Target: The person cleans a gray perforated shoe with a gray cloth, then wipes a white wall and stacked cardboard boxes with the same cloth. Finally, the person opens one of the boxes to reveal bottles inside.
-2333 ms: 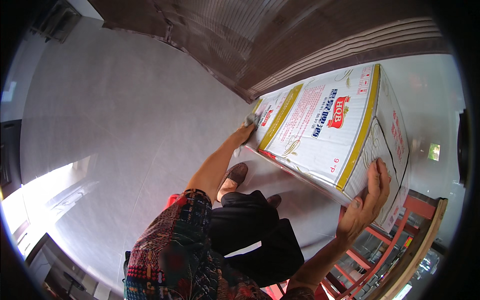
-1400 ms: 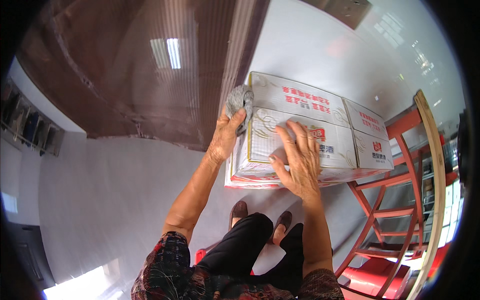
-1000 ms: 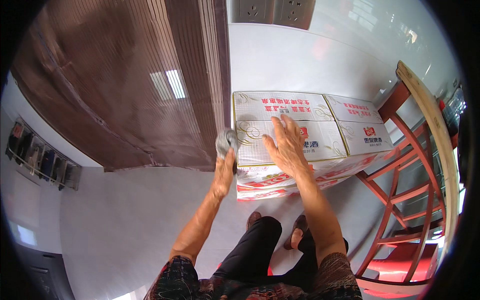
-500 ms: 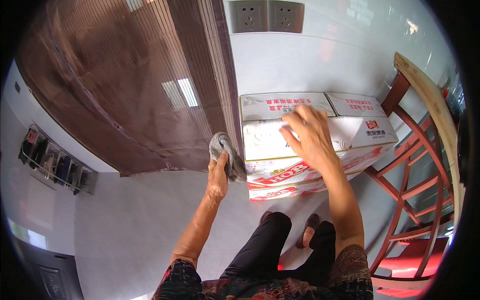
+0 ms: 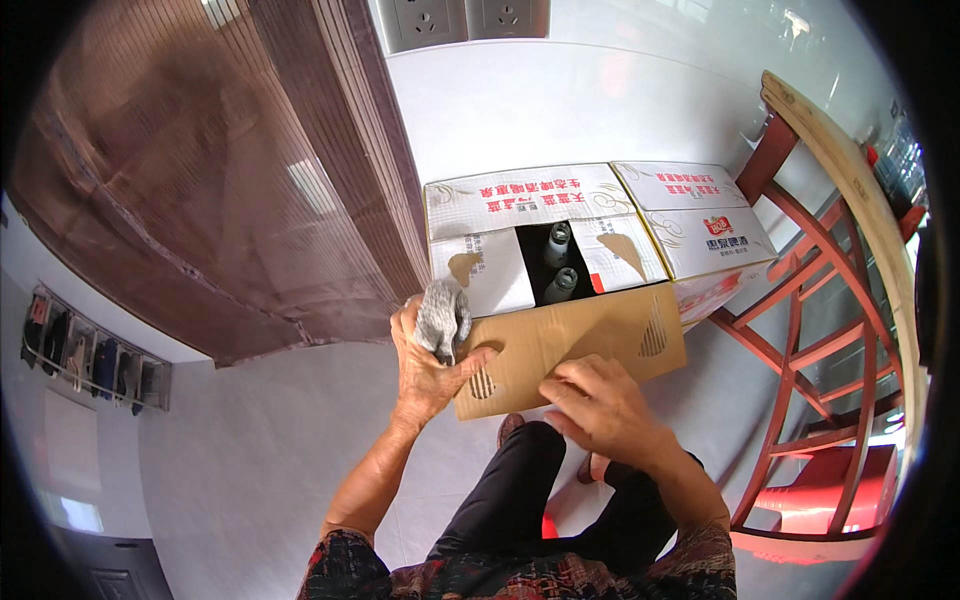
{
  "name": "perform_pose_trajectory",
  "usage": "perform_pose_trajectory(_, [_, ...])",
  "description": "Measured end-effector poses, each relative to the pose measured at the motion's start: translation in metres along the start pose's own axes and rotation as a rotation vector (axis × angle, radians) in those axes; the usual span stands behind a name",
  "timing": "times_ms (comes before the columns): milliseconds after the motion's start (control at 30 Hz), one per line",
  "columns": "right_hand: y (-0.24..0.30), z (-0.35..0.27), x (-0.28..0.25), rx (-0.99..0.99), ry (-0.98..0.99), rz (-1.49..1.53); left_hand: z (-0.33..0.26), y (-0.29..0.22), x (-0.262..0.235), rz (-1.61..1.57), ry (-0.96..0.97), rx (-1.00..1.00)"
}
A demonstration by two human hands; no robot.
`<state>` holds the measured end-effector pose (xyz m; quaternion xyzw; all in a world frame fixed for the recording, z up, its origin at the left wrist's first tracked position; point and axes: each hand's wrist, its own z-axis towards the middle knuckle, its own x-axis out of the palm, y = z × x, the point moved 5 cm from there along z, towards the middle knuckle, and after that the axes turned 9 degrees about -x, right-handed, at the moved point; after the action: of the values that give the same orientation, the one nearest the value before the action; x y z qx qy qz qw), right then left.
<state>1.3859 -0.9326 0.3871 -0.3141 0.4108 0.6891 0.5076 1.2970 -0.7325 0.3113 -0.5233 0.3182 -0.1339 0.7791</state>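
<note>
A white cardboard box (image 5: 520, 205) with red print stands on the floor against the wall. Its near brown flap (image 5: 590, 335) is folded out toward me. Bottle tops (image 5: 558, 262) show in the dark gap between the flaps. My left hand (image 5: 425, 370) clutches a grey cloth (image 5: 442, 315) and presses its thumb on the flap's left end. My right hand (image 5: 600, 405) grips the flap's near edge. A second white box (image 5: 705, 225) sits right beside the first.
A brown ribbed curtain (image 5: 230, 170) hangs at the left. Wall sockets (image 5: 465, 18) are above the boxes. A red wooden frame with a plank top (image 5: 830, 290) stands at the right. My dark-trousered legs (image 5: 530, 500) are below on the pale floor.
The box was carried, set down by the wall next to the other box, and its near flap has been pulled open, exposing bottles. The cloth stayed in my left hand.
</note>
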Motion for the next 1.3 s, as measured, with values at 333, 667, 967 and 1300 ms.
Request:
perform_pose_trajectory(333, [-0.038, 0.038, -0.034, 0.099, -0.141, -0.004, -0.008, -0.07, 0.004, 0.693, -0.06, 0.564])
perform_pose_trajectory(667, [-0.063, 0.037, -0.028, 0.155, -0.601, 0.085, -0.001, -0.077, 0.024, 0.325, -0.037, 0.527])
perform_pose_trajectory(967, [-0.141, 0.009, -0.034, 0.298, -0.225, -0.398, -0.004, -0.068, 0.055, 0.801, 0.224, 0.587])
perform_pose_trajectory(1300, [-0.206, 0.047, -0.035, 0.572, -0.024, -0.586, 0.008, -0.082, 0.047, 0.693, 0.357, 0.497])
